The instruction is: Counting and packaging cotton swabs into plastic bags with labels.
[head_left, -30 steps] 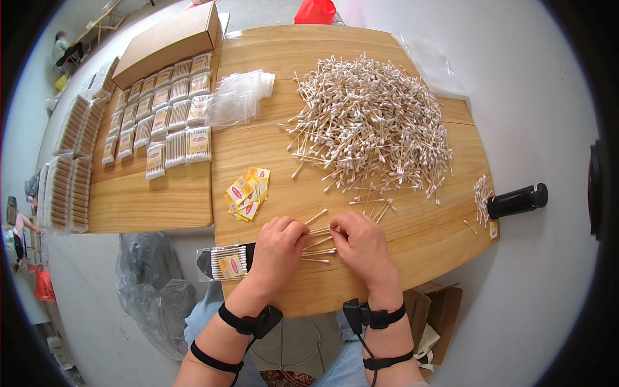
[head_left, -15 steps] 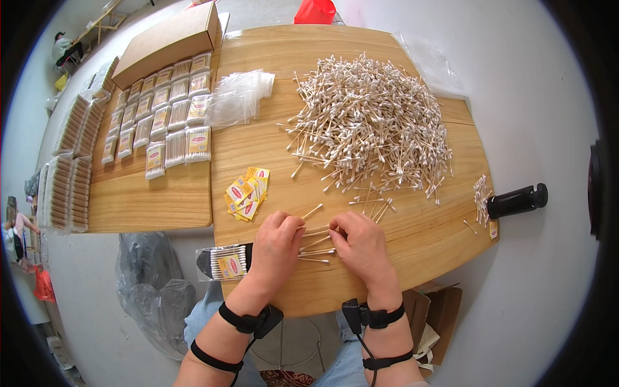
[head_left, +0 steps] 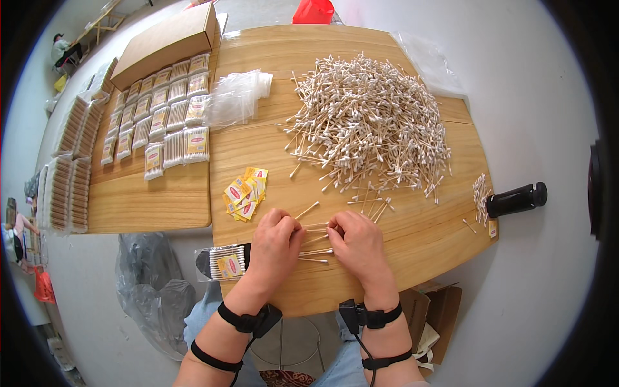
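Observation:
My left hand (head_left: 276,242) and my right hand (head_left: 358,242) rest side by side near the front edge of a wooden table (head_left: 422,238). Between them lie several wooden cotton swabs (head_left: 316,240), and the fingertips of both hands pinch their ends. Farther back sits a large loose pile of cotton swabs (head_left: 371,126). A small stack of yellow-and-red paper labels (head_left: 245,192) lies just left of my left hand. A filled clear packet of swabs (head_left: 227,261) lies at the table's front left corner.
Rows of filled swab packets (head_left: 164,119) cover a second wooden board on the left, with a cardboard box (head_left: 164,42) behind them. Empty clear bags (head_left: 238,97) lie mid-table. A black cylinder-shaped device (head_left: 516,200) sits at the right edge beside a few swabs.
Both hands have drawn the loose swabs closer together between them; a swab lying at a slant above the left hand stays where it was. The hands barely shift.

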`<state>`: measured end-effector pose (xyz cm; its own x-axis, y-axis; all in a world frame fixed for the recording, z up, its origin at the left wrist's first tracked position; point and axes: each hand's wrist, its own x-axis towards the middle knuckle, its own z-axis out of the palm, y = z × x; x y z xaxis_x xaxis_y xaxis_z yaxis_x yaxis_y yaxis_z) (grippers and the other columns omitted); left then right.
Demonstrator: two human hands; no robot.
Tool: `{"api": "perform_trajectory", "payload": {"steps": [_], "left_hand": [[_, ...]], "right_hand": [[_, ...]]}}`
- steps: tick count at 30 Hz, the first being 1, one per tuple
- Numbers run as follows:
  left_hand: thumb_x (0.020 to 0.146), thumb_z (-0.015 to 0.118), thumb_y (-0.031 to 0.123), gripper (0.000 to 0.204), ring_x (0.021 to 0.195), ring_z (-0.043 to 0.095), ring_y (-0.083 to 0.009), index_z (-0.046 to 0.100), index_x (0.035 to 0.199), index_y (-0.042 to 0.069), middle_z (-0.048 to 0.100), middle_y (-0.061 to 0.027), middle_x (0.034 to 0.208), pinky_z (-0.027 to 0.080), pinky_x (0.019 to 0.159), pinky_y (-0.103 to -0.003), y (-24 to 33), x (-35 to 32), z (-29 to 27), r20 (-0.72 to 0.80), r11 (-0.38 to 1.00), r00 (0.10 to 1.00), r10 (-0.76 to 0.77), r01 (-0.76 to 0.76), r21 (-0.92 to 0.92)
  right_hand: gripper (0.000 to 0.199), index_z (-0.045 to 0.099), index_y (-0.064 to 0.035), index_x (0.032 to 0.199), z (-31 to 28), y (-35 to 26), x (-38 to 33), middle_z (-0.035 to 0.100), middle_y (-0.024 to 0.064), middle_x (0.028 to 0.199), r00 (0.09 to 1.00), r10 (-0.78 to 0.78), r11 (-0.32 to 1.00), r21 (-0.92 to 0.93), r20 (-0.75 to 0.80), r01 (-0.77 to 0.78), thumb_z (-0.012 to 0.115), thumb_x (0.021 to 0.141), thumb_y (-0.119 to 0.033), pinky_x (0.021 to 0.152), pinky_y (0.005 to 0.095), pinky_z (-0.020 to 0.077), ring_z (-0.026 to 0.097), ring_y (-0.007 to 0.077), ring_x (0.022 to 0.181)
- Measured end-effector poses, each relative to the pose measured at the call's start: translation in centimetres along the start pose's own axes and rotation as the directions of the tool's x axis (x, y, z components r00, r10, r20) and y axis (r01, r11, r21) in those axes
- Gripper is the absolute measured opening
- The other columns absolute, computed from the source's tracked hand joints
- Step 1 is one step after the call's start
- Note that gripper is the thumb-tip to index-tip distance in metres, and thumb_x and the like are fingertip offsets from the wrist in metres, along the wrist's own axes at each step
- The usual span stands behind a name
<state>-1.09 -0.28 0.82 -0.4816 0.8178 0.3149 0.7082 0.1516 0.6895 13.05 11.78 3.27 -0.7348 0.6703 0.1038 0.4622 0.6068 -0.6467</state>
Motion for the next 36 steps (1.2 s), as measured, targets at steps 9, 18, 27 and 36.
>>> {"api": "perform_trajectory", "payload": {"steps": [9, 18, 27, 36], "left_hand": [[0.079, 0.076, 0.003, 0.017, 0.083, 0.061, -0.0313, 0.061, 0.086, 0.001, 0.06, -0.015, 0.096, 0.05, 0.071, -0.04, -0.2, 0.2, 0.3, -0.031, 0.999, 0.999, -0.044, 0.044, -0.013], [0.081, 0.073, 0.003, 0.019, 0.084, 0.061, -0.0309, 0.073, 0.1, 0.005, 0.061, -0.0128, 0.092, 0.049, 0.073, -0.041, -0.4, 0.3, 0.4, -0.028, 1.0, 1.0, 0.012, -0.012, 0.008], [0.081, 0.074, 0.01, 0.008, 0.091, 0.06, -0.0318, 0.073, 0.088, 0.007, 0.061, -0.0118, 0.095, 0.048, 0.08, -0.042, 0.9, -0.1, -0.6, 0.104, 1.0, 0.995, -0.006, 0.007, -0.006], [0.082, 0.076, 0.016, 0.023, 0.116, 0.054, -0.0363, 0.07, 0.103, 0.008, 0.058, -0.0161, 0.124, 0.045, 0.098, -0.045, 1.3, -0.6, -2.5, 0.241, 0.998, 0.97, 0.014, 0.0, -0.057]], "right_hand": [[0.009, 0.063, -0.0065, 0.085, 0.2, 0.0, 0.0, 0.066, 0.009, 0.081, 1.0, 0.027, 1.0, -0.001, -0.006, -0.027, 0.071, 0.082, -0.009, 0.071, 0.0417, 0.0515, 0.065, 0.0312, 0.08], [0.011, 0.065, -0.0028, 0.093, -1.8, 0.3, -0.4, 0.062, 0.0103, 0.078, 0.98, 0.155, 0.953, 0.244, 0.127, -0.182, 0.071, 0.086, -0.008, 0.068, 0.0373, 0.0498, 0.062, 0.0257, 0.073], [0.008, 0.065, -0.0001, 0.095, -2.5, 1.5, -0.3, 0.061, 0.012, 0.081, 0.98, 0.163, 0.946, 0.299, -0.112, -0.123, 0.067, 0.087, -0.001, 0.067, 0.0338, 0.0507, 0.062, 0.0242, 0.072], [0.027, 0.068, -0.0038, 0.099, -4.4, 5.7, -0.5, 0.062, 0.0122, 0.105, 0.918, 0.054, 0.989, -0.106, -0.393, -0.104, 0.061, 0.077, 0.01, 0.088, 0.0425, 0.0489, 0.06, 0.0334, 0.101]]}}
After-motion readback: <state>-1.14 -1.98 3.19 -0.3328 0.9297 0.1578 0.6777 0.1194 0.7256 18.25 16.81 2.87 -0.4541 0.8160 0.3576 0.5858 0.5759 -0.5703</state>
